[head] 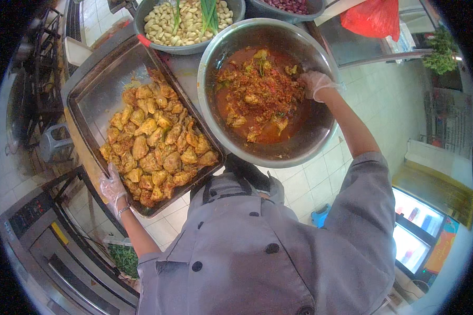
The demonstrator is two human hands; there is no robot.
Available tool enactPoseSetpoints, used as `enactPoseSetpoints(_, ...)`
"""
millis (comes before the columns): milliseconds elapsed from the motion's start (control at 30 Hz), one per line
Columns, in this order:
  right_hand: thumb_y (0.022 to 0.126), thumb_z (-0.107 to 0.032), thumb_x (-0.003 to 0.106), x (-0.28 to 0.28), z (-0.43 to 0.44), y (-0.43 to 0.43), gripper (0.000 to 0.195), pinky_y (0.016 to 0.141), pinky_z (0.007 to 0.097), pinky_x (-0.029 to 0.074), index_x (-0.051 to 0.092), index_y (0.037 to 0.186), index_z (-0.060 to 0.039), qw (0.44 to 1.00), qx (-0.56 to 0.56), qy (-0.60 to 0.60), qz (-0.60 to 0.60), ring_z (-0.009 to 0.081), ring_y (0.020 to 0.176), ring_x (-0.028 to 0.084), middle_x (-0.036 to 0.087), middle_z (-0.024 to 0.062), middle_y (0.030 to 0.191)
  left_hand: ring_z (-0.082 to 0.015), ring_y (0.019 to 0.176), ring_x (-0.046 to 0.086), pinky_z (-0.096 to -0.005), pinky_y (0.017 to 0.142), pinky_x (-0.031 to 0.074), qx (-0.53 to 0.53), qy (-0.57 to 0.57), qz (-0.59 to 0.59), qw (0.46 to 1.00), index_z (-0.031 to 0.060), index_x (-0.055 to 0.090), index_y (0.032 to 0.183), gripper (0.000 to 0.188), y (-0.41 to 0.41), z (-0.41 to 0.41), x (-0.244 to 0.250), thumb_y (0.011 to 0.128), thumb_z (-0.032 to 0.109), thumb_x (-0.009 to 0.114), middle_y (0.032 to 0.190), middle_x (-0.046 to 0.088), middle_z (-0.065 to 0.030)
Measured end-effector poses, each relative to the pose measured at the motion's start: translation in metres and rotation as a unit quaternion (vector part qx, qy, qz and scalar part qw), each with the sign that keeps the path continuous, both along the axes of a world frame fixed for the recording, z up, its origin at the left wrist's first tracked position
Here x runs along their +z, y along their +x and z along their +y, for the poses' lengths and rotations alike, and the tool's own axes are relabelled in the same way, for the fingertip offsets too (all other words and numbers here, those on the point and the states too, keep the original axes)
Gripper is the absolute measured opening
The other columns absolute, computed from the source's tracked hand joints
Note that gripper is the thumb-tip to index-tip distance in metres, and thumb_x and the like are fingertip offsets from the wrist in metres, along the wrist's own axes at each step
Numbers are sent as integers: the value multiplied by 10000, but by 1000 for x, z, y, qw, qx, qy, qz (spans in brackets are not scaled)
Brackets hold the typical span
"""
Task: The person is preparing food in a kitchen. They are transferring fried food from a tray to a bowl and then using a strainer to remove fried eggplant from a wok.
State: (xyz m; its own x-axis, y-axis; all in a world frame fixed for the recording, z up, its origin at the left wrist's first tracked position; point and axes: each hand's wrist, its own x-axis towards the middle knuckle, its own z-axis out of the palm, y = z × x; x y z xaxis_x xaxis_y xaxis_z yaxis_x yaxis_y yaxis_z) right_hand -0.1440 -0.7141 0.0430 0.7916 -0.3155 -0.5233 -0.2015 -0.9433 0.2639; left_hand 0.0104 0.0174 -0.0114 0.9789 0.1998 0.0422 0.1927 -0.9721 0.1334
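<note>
My left hand [113, 186], in a clear plastic glove, lies on the left rim of a metal baking tray [98, 106]. Seasoned yellow-brown chicken pieces [149, 145] are heaped in that tray. To its right is a large steel bowl [260, 155] with a red sauce [276, 134], ground spice paste [268, 92] and a few pieces of meat. My right hand [317, 83], also gloved, is at the bowl's right inner side, fingers at the edge of the paste; whether they hold anything is hidden.
Beyond the tray stands a grey basin [197, 49] of peeled garlic cloves with green leaves. A second basin [299, 16] holds chopped red onions. A red plastic bag [372, 19] is at the upper right. An oven [63, 252] stands at the lower left, and a plastic stool [56, 141] at the left.
</note>
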Motion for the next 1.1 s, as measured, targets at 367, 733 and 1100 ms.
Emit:
enactPoseSetpoints(367, 820, -120, 625, -10, -25, -12, 387, 984, 421, 495, 576, 1204, -135, 986, 125, 98, -43, 319, 1168, 608, 664, 143, 1166, -501, 962, 633, -539, 847, 491, 4, 6, 57, 998, -139, 627, 1149, 907, 9, -9, 7, 917, 717, 440, 1014, 644, -375)
enactPoseSetpoints(733, 785, -159, 658, 68, 0, 0, 325, 940, 431, 496, 610, 1102, -100, 978, -155, 113, -78, 322, 1084, 630, 667, 128, 1132, -498, 959, 631, -532, 846, 496, 9, -19, 51, 999, -115, 636, 1121, 826, 5, -3, 12, 920, 672, 486, 1055, 643, -358)
enactPoseSetpoints(1100, 816, -122, 645, 0, -11, 16, 406, 962, 447, 481, 585, 1217, -137, 993, 14, 90, -77, 361, 1117, 607, 660, 139, 1165, -494, 1017, 616, -526, 888, 482, -11, -38, 35, 999, -105, 635, 1132, 759, 3, -4, 11, 935, 618, 512, 1072, 637, -362)
